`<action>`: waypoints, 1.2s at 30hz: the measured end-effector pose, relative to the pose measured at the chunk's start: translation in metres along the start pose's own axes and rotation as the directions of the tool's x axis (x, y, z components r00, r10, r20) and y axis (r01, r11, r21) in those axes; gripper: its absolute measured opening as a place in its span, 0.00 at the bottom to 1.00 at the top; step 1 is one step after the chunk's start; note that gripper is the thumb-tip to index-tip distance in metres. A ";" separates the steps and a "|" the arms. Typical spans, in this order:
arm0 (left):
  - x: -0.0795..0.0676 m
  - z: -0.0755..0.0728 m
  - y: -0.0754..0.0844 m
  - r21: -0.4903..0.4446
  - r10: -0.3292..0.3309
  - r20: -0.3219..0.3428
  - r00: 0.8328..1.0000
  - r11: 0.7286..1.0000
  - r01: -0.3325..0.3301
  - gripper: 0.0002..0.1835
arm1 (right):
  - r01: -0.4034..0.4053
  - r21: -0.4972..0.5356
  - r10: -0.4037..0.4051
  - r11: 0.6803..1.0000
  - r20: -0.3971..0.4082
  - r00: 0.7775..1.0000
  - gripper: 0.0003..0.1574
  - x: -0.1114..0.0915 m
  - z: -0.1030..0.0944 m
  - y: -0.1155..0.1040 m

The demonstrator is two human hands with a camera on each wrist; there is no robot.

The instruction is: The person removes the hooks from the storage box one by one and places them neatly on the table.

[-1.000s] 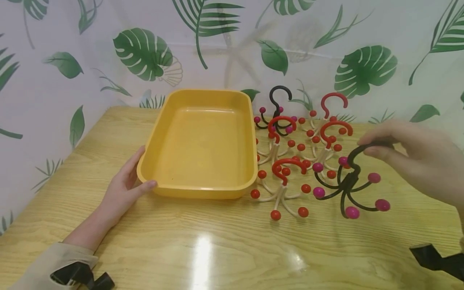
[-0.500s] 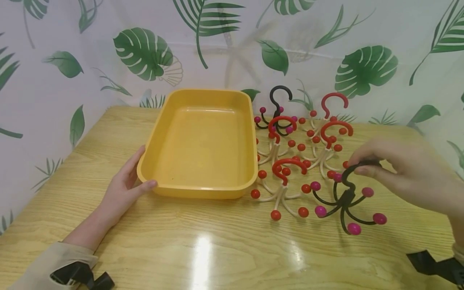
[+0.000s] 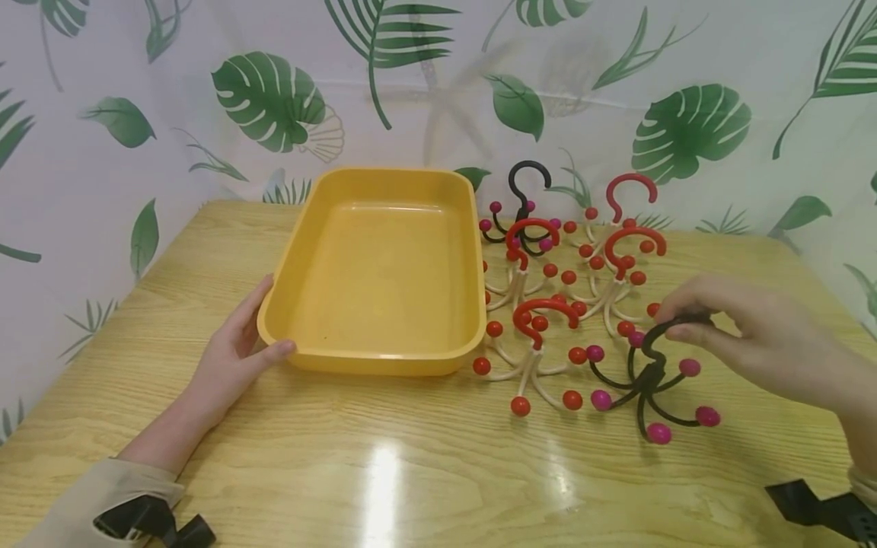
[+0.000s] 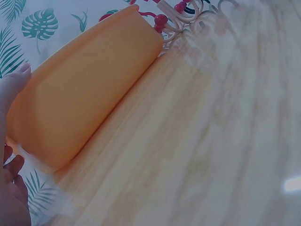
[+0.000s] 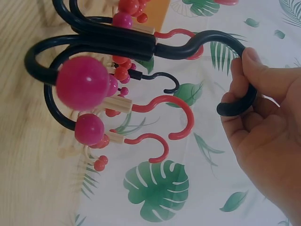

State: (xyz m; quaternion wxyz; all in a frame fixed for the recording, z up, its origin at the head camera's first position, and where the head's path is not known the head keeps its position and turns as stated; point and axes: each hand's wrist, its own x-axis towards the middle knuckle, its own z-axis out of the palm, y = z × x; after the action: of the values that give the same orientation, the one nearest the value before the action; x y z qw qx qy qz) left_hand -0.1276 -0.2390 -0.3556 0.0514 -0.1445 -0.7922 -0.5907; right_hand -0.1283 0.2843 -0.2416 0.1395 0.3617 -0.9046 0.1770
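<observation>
At the right, my right hand (image 3: 760, 346) pinches the curved hook of a black multi-arm hanger (image 3: 649, 377) between thumb and fingers. Bright pink balls tip this hanger's arms, which spread just over the table and point downward. In the right wrist view the black hanger (image 5: 117, 41) fills the upper left, its hook running into my fingers. My left hand (image 3: 229, 358) holds the near left corner of a yellow plastic tray (image 3: 384, 365), thumb on the rim and fingers along the outer side. The inside of the tray shows bare.
Several cream hangers with red hooks and red balls, such as the front one (image 3: 530, 365), stand close along the tray's right side. Behind them stands another black hanger (image 3: 524, 209). A leaf-print cloth (image 3: 438, 91) rises behind the wooden table (image 3: 308, 457).
My right hand has come down and slightly left with the black hanger, towards the near side of the table. My left hand and the tray have stayed in place.
</observation>
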 end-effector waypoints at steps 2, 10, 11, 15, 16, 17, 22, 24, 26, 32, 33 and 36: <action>0.000 0.000 0.000 -0.002 -0.002 0.001 1.000 1.000 0.002 0.44 | -0.004 0.006 0.004 1.000 0.001 1.000 0.27 0.000 0.001 0.000; -0.001 -0.001 0.000 -0.008 -0.010 0.007 1.000 1.000 0.010 0.44 | -0.036 0.003 0.036 0.999 0.021 0.999 0.24 -0.003 0.002 0.000; -0.001 -0.001 0.000 -0.008 -0.012 0.008 1.000 1.000 0.012 0.44 | -0.040 0.000 0.040 0.999 0.027 0.999 0.24 -0.003 0.002 0.001; -0.001 -0.001 0.000 -0.005 -0.012 0.011 1.000 1.000 0.012 0.44 | -0.066 0.001 0.066 0.998 0.039 0.997 0.22 -0.006 0.002 0.002; -0.001 -0.001 0.000 -0.004 -0.011 0.012 1.000 1.000 0.011 0.44 | -0.073 0.007 0.072 0.997 0.039 0.997 0.22 -0.007 0.002 0.003; -0.001 -0.001 0.000 -0.004 -0.010 0.013 1.000 1.000 0.010 0.44 | -0.079 0.017 0.078 0.997 0.040 0.996 0.22 -0.008 0.002 0.003; -0.001 -0.002 -0.001 -0.007 -0.007 0.017 1.000 1.000 0.007 0.44 | -0.102 0.061 0.100 0.993 0.041 0.994 0.24 -0.012 0.003 0.002; -0.001 -0.002 0.000 -0.009 -0.007 0.017 1.000 1.000 0.008 0.44 | -0.113 0.070 0.110 0.991 0.047 0.993 0.24 -0.014 0.003 0.003; -0.001 -0.002 -0.001 -0.010 -0.008 0.017 1.000 1.000 0.008 0.44 | -0.130 0.074 0.126 0.989 0.063 0.990 0.24 -0.016 0.004 0.005; 0.000 -0.002 -0.001 -0.012 -0.002 0.020 1.000 1.000 0.003 0.44 | -0.239 0.333 0.223 0.912 0.086 0.971 0.26 -0.026 0.000 0.025; 0.000 -0.002 -0.001 -0.012 -0.002 0.021 1.000 1.000 0.002 0.44 | -0.252 0.374 0.244 0.893 0.068 0.967 0.25 -0.027 -0.001 0.029; 0.000 -0.002 -0.002 -0.017 -0.001 0.020 1.000 1.000 0.002 0.44 | -0.290 0.364 0.322 0.885 -0.027 0.946 0.20 -0.029 -0.003 0.044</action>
State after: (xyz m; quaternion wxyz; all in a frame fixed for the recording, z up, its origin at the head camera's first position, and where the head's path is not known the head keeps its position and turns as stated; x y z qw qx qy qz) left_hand -0.1280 -0.2415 -0.3564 0.0419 -0.1501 -0.7878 -0.5958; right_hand -0.1388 0.3328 -0.2591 0.0814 0.2256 -0.8965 0.3726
